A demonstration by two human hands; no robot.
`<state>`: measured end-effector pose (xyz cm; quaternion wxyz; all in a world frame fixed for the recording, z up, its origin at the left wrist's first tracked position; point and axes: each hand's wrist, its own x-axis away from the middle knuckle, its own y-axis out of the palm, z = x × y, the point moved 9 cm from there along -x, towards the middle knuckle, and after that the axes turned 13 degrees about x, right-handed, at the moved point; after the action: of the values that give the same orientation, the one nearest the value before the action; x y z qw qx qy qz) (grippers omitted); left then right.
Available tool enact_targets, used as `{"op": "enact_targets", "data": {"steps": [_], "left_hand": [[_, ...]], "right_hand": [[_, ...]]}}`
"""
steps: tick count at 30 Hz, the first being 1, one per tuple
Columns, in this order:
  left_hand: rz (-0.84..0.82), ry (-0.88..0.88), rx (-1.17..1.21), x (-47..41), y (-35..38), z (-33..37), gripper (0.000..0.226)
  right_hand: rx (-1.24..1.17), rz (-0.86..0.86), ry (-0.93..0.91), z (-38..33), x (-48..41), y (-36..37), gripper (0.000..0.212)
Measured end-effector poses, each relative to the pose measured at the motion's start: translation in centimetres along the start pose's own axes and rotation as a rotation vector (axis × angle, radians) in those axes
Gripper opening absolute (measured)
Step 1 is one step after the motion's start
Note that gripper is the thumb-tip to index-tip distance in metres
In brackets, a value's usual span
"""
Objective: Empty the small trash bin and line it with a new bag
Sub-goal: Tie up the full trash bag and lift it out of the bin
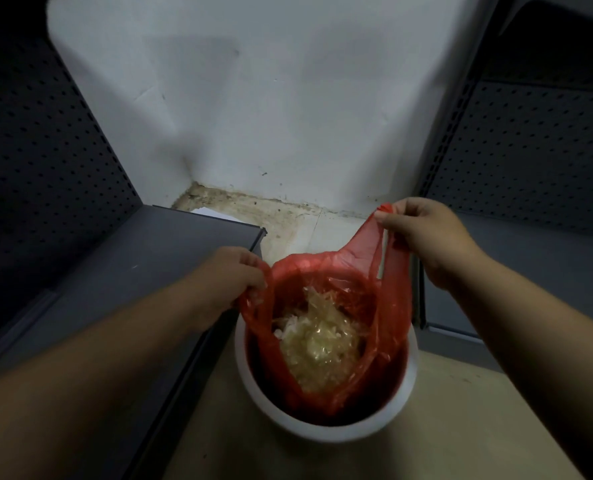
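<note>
At lower centre, a thin red bag [388,306], translucent and holding crumpled yellowish clear plastic waste [317,344], sits inside the round white bin [322,433]. The left hand [231,275] pinches its left handle; the right hand [423,233] pinches the right handle, raised higher.

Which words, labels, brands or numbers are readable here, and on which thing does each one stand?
No text is readable.
The red bag, the white bin, the grey perforated shelves and the wall carry no visible print.
The white sheet behind the left shelf is too small to tell.
</note>
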<state>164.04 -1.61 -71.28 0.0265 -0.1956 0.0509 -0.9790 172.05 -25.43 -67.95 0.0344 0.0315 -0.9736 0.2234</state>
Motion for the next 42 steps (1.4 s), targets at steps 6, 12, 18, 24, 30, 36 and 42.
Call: {"op": "enact_targets", "data": {"steps": [6, 12, 18, 24, 30, 36, 42], "left_hand": [[-0.143, 0.182, -0.159, 0.8, -0.1, 2.5, 0.035], [0.103, 0.635, -0.661, 1.5, -1.0, 4.7, 0.033], [0.502, 0.582, -0.358, 1.4, -1.7, 1.1, 0.018], [0.459, 0.433, 0.351, 1.1, 1.8, 0.1, 0.031], [0.211, 0.365, 0.485, -0.9, 5.5, 1.5, 0.028], [-0.044, 0.503, 0.137, -1.0, 9.3, 4.1, 0.031], [-0.100, 0.271, 0.290, -2.5, 11.2, 2.6, 0.062]], "right_hand": [[-0.169, 0.065, -0.160, -1.8, 1.4, -0.8, 0.028], [-0.227, 0.081, -0.133, -1.9, 1.3, -0.9, 0.019], [-0.110, 0.170, -0.106, -1.4, 1.5, -1.2, 0.015], [0.521, 0.119, -0.182, -3.7, 1.6, -0.9, 0.022], [0.729, -0.007, -0.273, -5.8, 2.2, 0.9, 0.023], [0.595, 0.024, -0.243, -5.5, 1.3, 0.9, 0.027], [0.373, -0.014, -0.272, -5.7, 1.1, 1.5, 0.020]]}}
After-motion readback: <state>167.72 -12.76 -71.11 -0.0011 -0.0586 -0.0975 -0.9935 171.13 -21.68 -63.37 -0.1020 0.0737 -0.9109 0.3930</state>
